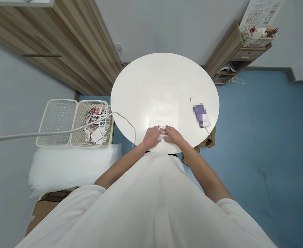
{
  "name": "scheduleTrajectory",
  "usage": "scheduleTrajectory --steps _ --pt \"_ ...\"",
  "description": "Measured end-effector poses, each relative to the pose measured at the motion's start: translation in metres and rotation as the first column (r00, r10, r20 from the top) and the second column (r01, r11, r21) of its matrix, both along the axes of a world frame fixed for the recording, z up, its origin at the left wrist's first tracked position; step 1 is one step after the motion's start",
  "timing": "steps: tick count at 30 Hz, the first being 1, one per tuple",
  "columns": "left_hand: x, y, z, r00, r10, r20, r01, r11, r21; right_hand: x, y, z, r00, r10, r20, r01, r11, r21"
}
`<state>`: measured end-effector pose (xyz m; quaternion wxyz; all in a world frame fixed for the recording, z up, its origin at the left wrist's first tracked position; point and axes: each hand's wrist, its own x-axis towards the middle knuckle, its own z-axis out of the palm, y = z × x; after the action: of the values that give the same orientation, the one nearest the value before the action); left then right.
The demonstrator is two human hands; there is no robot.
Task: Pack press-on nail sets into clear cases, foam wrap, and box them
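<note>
A small clear plastic case point(163, 132) with rows of pinkish pieces, like false nails, is at the near edge of the white oval table point(162, 72). My left hand point(152, 136) grips its left side, fingers bent over the edge. On the opposite side, my right hand point(174, 135) holds it with the fingertips over the top. Both hands rest low, close to the tabletop, and partly cover the case. Its underside is hidden.
A phone point(201, 115), blurred out, lies on the table's right with a white cable. At left are a basket of nail cards point(97, 120), a basket of clear plastic pieces point(57, 120) and white sheets point(71, 165). A white cord point(89, 126) crosses the baskets. Cardboard point(209, 140) is below right.
</note>
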<state>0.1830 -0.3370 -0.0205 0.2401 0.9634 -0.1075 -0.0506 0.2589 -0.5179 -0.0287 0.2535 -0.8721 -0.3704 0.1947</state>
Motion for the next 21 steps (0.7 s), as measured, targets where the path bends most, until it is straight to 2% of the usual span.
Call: scheduleTrajectory --steps 4,9,15,21 --pt "-0.002 0.002 0.004 0.997 -0.071 0.014 0.071 0.997 0.039 -0.001 -0.005 0.004 0.999 0.016 -0.046 -0.015 0.999 0.029" --pt "0.001 0.008 0.006 0.995 -0.097 0.023 0.097 0.995 0.018 -0.015 -0.006 0.006 1.0 0.003 0.017 -0.004 0.997 0.073" --pt "0.003 0.011 0.01 0.995 -0.103 -0.018 0.102 0.994 -0.031 -0.037 -0.007 0.005 0.975 -0.221 0.02 0.216 0.967 0.135" --pt "0.007 0.013 0.019 0.993 -0.066 -0.103 0.045 0.98 -0.195 -0.034 -0.02 0.022 0.961 -0.244 -0.128 0.261 0.956 0.137"
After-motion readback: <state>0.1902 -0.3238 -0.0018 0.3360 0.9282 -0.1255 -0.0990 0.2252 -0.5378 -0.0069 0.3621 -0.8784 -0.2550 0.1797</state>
